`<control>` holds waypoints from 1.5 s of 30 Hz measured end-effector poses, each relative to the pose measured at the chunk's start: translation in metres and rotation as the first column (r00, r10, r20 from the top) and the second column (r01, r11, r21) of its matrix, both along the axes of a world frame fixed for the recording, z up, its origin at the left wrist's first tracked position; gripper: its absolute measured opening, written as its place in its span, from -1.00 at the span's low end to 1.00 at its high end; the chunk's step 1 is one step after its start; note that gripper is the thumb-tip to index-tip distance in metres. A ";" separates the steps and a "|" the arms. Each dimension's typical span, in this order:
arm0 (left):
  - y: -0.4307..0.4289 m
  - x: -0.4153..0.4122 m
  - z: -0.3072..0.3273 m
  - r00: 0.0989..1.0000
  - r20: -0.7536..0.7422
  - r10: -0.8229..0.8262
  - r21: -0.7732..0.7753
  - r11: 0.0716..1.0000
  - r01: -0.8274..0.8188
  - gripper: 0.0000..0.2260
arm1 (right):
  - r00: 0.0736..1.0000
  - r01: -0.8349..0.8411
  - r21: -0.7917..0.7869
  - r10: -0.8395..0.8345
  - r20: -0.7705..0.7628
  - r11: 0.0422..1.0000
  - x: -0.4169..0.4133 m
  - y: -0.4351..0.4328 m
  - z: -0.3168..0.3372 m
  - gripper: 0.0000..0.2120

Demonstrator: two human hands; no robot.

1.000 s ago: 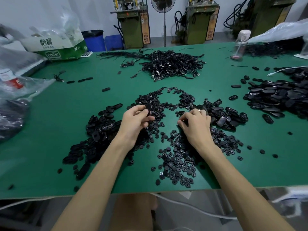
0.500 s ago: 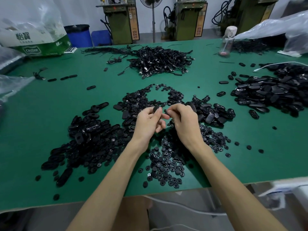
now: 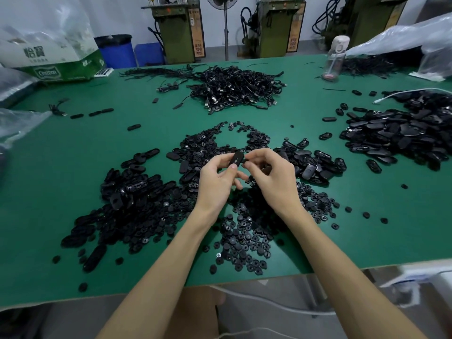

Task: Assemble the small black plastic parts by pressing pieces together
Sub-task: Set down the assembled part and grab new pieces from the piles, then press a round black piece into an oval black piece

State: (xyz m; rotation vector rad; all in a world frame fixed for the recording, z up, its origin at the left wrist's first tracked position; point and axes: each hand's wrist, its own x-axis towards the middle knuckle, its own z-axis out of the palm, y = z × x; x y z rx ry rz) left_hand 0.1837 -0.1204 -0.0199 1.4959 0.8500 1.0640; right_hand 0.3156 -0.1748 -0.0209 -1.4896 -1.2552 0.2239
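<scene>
Above table (image 3: 73, 155), oval part (image 3: 236, 158), pinched between left hand (image 3: 215, 184), right hand (image 3: 272, 178) fingers (image 3: 255, 155)

Two bare hands: left hand (image 3: 215, 184) and right hand (image 3: 272, 178), slim fingers, nails cut short, plain thumbnail (image 3: 231, 167) showing on the left one. Left forearm (image 3: 166, 265) and right forearm (image 3: 342, 267) are bare to the near frame edge, slender and smooth. Between them is a blurred bit of leg (image 3: 195, 311); can't tell what's worn.
</scene>
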 end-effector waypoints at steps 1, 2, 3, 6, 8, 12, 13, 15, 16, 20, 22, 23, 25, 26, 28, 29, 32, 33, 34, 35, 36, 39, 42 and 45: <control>0.000 -0.001 -0.001 1.000 0.017 0.005 -0.002 1.000 -0.004 -0.83 | 1.000 0.002 0.002 -0.002 -0.005 1.000 0.000 0.000 0.000 -0.89; -0.001 -0.001 -0.001 0.999 0.033 0.009 -0.006 1.000 -0.008 -0.85 | 1.000 0.004 0.006 -0.004 -0.010 1.000 0.000 -0.001 0.001 -0.89; -0.001 -0.002 -0.002 0.999 0.051 0.014 -0.012 1.000 -0.014 -0.86 | 1.000 0.003 0.008 -0.003 -0.015 1.000 0.000 -0.001 0.001 -0.90; -0.002 -0.003 -0.001 0.995 0.094 0.034 -0.032 0.999 -0.031 -0.85 | 1.000 0.000 0.014 0.001 -0.029 1.000 0.001 -0.002 0.002 -0.91; -0.002 -0.004 -0.001 0.993 0.114 0.045 -0.041 0.998 -0.040 -0.85 | 1.000 -0.003 0.010 0.003 -0.019 1.000 0.001 -0.002 0.002 -0.93; -0.004 -0.003 -0.001 0.992 0.119 0.046 -0.032 0.999 -0.042 -0.85 | 1.000 -0.006 -0.008 0.006 0.023 1.000 0.002 -0.002 0.001 -0.94; -0.004 -0.003 -0.001 0.992 0.118 0.044 -0.029 0.999 -0.041 -0.85 | 0.999 -0.003 -0.002 0.003 0.036 1.000 0.002 -0.002 0.001 -0.94; -0.004 -0.003 -0.001 0.992 0.118 0.043 -0.027 0.999 -0.040 -0.86 | 0.999 -0.004 0.012 0.003 0.043 1.000 0.002 -0.002 0.001 -0.94; -0.004 -0.003 -0.001 0.992 0.116 0.043 -0.026 0.999 -0.040 -0.86 | 0.999 -0.006 0.014 0.005 0.042 1.000 0.002 -0.002 0.001 -0.94; -0.003 -0.003 -0.002 0.994 0.102 0.037 -0.021 0.999 -0.035 -0.85 | 0.999 -0.014 0.008 0.014 0.039 1.000 0.001 -0.001 -0.001 -0.93; -0.003 -0.003 -0.002 0.995 0.092 0.037 -0.016 0.999 -0.035 -0.86 | 0.999 -0.016 0.013 0.015 0.033 1.000 0.001 0.000 -0.002 -0.93; -0.002 -0.002 -0.002 0.995 0.088 0.036 -0.013 0.999 -0.035 -0.86 | 0.999 -0.015 0.014 0.014 0.030 1.000 0.001 0.000 -0.002 -0.93; -0.003 -0.003 -0.002 0.995 0.094 0.032 -0.009 0.999 -0.031 -0.85 | 1.000 -0.010 0.016 0.010 0.025 1.000 0.001 0.000 -0.002 -0.93; -0.003 -0.003 -0.002 0.995 0.100 0.027 -0.009 1.000 -0.027 -0.85 | 1.000 -0.008 0.016 0.007 0.023 1.000 0.001 0.001 -0.002 -0.93; -0.003 -0.002 -0.002 0.994 0.105 0.024 -0.013 1.000 -0.022 -0.86 | 1.000 -0.002 0.018 0.002 0.021 1.000 0.001 0.001 -0.002 -0.93; -0.004 -0.002 -0.002 0.994 0.109 0.023 -0.018 1.000 -0.021 -0.86 | 1.000 0.002 0.021 -0.002 0.020 1.000 0.001 0.001 -0.002 -0.94; -0.003 -0.003 -0.002 0.992 0.122 0.014 -0.033 0.999 -0.011 -0.87 | 1.000 0.013 0.021 -0.013 0.007 1.000 0.001 0.000 -0.002 -0.96; -0.002 -0.003 -0.002 0.993 0.116 0.010 -0.035 0.999 -0.006 -0.87 | 1.000 0.013 0.016 -0.013 0.000 1.000 0.001 0.000 -0.002 -0.97; -0.002 -0.003 -0.002 0.994 0.106 0.006 -0.035 0.999 -0.002 -0.87 | 1.000 0.011 0.009 -0.011 -0.009 1.000 0.001 0.000 -0.002 -0.98; -0.002 -0.003 -0.003 0.995 0.097 0.005 -0.034 0.999 -0.001 -0.87 | 1.000 0.008 0.004 -0.008 -0.017 1.000 0.001 0.000 -0.002 -0.98; -0.001 -0.003 -0.004 0.996 0.089 0.008 -0.032 0.999 -0.005 -0.88 | 1.000 0.005 0.004 -0.005 -0.025 1.000 0.001 0.000 -0.002 -0.98; 0.001 -0.002 -0.006 0.997 0.067 0.032 0.003 0.999 -0.033 -0.81 | 1.000 -0.017 0.010 0.017 -0.002 1.000 0.000 -0.001 -0.002 -0.99; 0.004 -0.002 -0.007 0.998 0.051 0.030 0.021 0.999 -0.031 -0.66 | 0.992 -0.077 -0.016 0.078 0.104 0.997 -0.002 -0.002 -0.001 -0.97; 0.003 -0.002 -0.006 0.998 0.057 0.033 0.032 0.999 -0.035 -0.69 | 0.996 -0.087 0.011 0.087 0.037 0.996 -0.001 -0.002 0.000 -0.97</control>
